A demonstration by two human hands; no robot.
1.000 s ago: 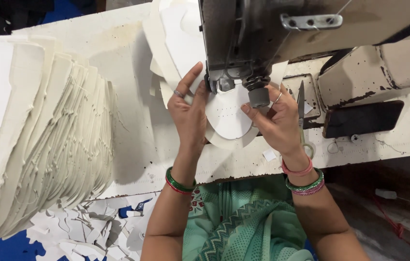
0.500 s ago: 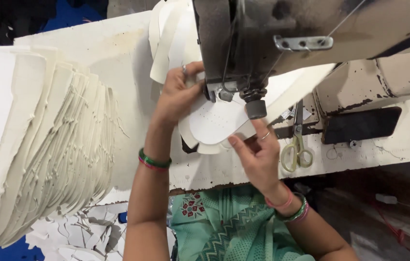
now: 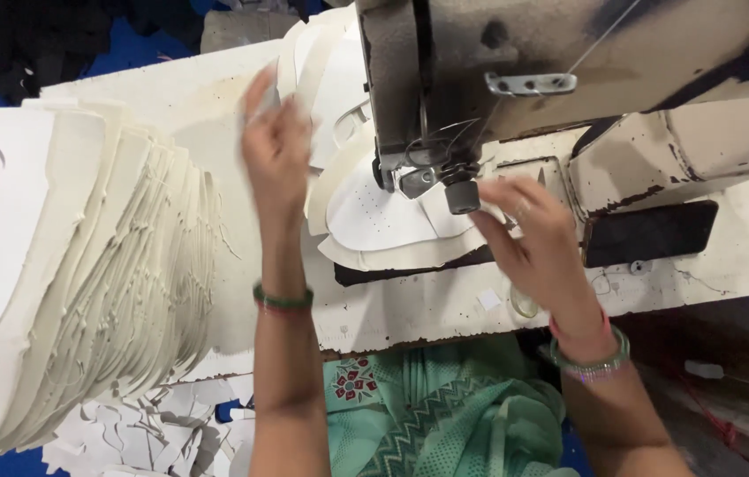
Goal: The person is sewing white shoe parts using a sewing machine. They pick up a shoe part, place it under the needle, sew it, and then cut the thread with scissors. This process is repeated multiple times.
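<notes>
A white perforated shoe-upper piece (image 3: 374, 216) lies on the table under the presser foot (image 3: 461, 193) of a worn sewing machine (image 3: 498, 62). My right hand (image 3: 529, 243) rests beside the foot, its fingers stretched flat towards the right edge of the piece. My left hand (image 3: 273, 146) is raised and blurred left of the machine head, fingers apart, holding nothing that I can make out. It is just in front of several more white cut pieces (image 3: 326, 75) stacked behind the machine.
A tall leaning stack of white sheets (image 3: 109, 265) fills the left of the table (image 3: 410, 314). White scraps (image 3: 154, 433) lie on the floor below. A black panel (image 3: 648, 231) sits on the machine bed at right.
My left hand has lifted off the white piece and swung up and to the left. My right hand has moved up to the presser foot. The view has shifted slightly.
</notes>
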